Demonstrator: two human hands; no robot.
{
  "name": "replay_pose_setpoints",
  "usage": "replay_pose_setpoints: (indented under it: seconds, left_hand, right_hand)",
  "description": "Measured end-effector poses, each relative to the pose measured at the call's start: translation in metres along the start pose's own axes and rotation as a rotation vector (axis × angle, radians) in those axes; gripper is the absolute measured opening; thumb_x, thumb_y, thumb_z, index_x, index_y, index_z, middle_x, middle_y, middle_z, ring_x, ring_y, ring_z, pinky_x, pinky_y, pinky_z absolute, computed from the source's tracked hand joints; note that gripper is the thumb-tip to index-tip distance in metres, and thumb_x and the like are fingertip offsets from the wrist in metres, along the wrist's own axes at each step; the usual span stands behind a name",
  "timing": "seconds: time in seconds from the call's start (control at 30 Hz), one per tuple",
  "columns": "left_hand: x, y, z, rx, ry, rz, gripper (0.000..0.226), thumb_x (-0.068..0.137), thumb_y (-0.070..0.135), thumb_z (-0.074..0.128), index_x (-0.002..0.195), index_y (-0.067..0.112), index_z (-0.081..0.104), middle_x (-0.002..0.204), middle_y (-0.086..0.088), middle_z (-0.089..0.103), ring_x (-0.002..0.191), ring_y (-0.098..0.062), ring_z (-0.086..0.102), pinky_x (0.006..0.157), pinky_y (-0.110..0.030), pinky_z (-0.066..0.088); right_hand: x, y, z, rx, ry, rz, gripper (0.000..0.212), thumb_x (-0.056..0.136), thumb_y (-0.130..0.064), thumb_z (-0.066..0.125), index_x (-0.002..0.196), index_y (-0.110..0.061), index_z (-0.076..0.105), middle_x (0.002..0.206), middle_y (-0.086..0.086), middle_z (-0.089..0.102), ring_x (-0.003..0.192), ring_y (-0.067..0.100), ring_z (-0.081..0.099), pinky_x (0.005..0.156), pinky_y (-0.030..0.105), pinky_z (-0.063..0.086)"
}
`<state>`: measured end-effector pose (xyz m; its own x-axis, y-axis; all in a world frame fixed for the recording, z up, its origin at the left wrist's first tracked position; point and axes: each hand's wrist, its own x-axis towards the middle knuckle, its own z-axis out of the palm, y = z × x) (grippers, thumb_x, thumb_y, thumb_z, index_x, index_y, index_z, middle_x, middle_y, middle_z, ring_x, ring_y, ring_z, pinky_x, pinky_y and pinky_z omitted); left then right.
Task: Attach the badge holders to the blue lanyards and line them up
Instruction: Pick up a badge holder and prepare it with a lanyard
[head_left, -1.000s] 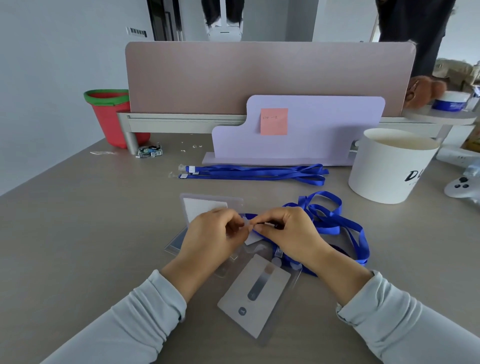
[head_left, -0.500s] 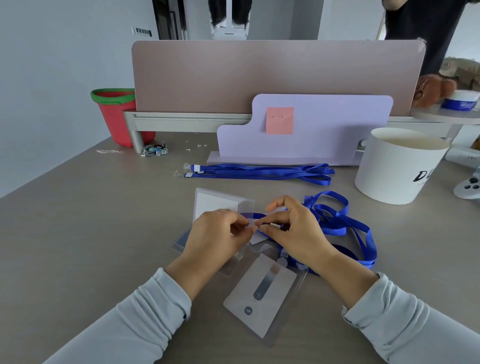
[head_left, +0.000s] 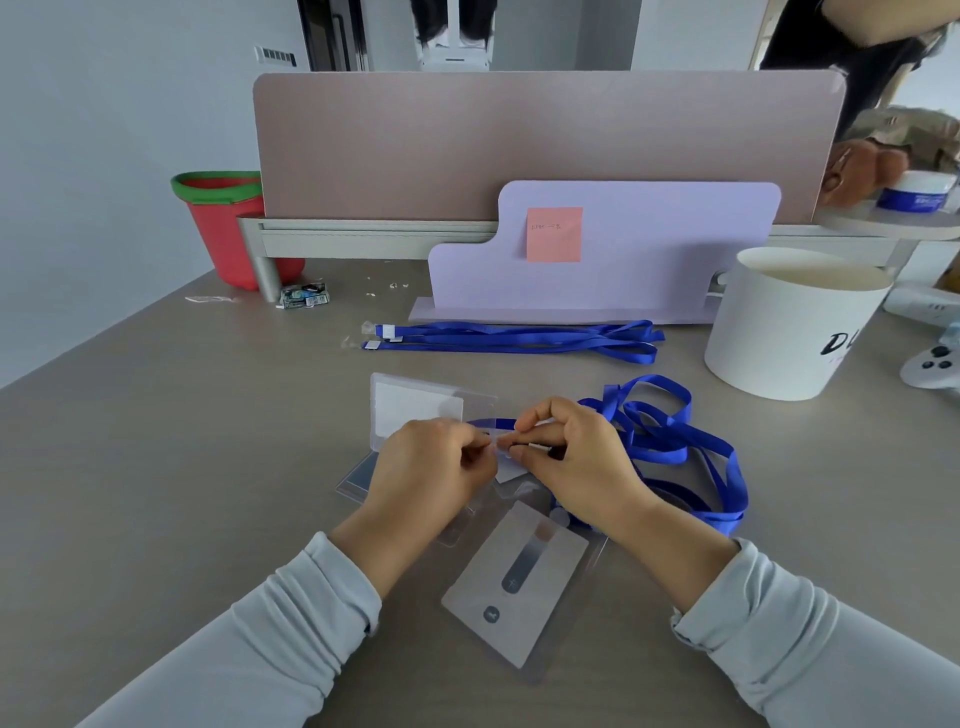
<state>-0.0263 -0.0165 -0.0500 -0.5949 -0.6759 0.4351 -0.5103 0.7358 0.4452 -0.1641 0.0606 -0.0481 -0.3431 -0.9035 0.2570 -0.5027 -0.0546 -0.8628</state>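
**Two hands meet on one lanyard end, over three badge holders**

Three blue lanyards show on the table (head_left: 156, 467). Two lined-up lanyards (head_left: 519, 338) lie straight, side by side, along the foot of a lilac board (head_left: 675, 249), their clip ends pointing left. The third, the loose lanyard (head_left: 675, 431), lies in a tangle of loops just right of the hands.

Three badge holders show plainly. A clear holder (head_left: 415, 400) lies beyond the left hand, a holder with a dark card (head_left: 358, 473) is partly hidden under that hand, and a carded holder (head_left: 514, 582) lies tilted between the forearms, nearest the camera.

The left hand (head_left: 431, 467) and right hand (head_left: 576, 462) meet fingertip to fingertip above the holders. Both are curled, pinching the pale end of the loose lanyard between them; its blue strap runs from the pinch, behind the right hand, into the tangle. Whether that end passes through a holder's slot cannot be told.

One white tub (head_left: 795, 322) stands at right, one red bucket (head_left: 228, 228) at far left.
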Motion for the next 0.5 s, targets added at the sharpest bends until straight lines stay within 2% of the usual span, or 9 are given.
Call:
replay_pose_setpoints:
  seconds: [0.07,0.13,0.27,0.43,0.5]
  left_hand:
    - [-0.0003,0.0014,0.0006,0.031,0.008,-0.014,0.016,0.086,0.026,0.059,0.081,0.019,0.073,0.061,0.006,0.056,0.053,-0.009,0.047,0.047,-0.012,0.028]
    - [0.0001,0.0017,0.0024,0.044,0.012,-0.031,0.018,0.087,0.030,0.058,0.080,0.020,0.071,0.060,0.007,0.053,0.049,-0.007,0.043,0.046,-0.012,0.025]
    - [0.0014,0.0010,0.0058,0.068,0.021,-0.040,0.020,0.087,0.033,0.058,0.083,0.019,0.072,0.070,0.003,0.065,0.058,-0.011,0.052,0.048,-0.015,0.033]
    - [0.0024,0.0010,0.0055,0.119,0.057,-0.010,0.021,0.087,0.030,0.056,0.080,0.016,0.071,0.072,0.000,0.067,0.063,-0.015,0.057,0.049,-0.014,0.030]
    - [0.0032,-0.0003,0.0053,0.098,0.064,0.007,0.020,0.086,0.027,0.057,0.077,0.015,0.071,0.069,0.001,0.066,0.059,-0.012,0.056,0.050,-0.015,0.033]
  right_hand:
    - [0.0004,0.0010,0.0019,0.000,0.006,0.000,0.018,0.083,-0.010,0.066,0.084,-0.023,0.055,0.079,-0.014,0.071,0.079,-0.005,0.066,0.067,0.009,0.051]
    - [0.0003,0.0012,0.0038,-0.012,0.015,-0.007,0.019,0.083,-0.009,0.066,0.083,-0.025,0.055,0.082,-0.012,0.072,0.079,-0.003,0.067,0.069,0.010,0.052]
    - [-0.0007,0.0004,0.0069,-0.071,0.013,-0.029,0.022,0.083,-0.011,0.066,0.084,-0.028,0.053,0.088,-0.009,0.072,0.079,-0.003,0.065,0.072,0.008,0.051]
    - [-0.0005,0.0002,0.0080,-0.069,0.019,-0.034,0.018,0.083,-0.011,0.066,0.084,-0.025,0.055,0.085,-0.009,0.072,0.070,-0.010,0.063,0.065,0.006,0.048]
    - [0.0001,0.0007,0.0067,-0.060,0.014,-0.021,0.016,0.084,-0.010,0.065,0.086,-0.023,0.057,0.085,-0.010,0.072,0.066,-0.012,0.061,0.062,0.006,0.047]
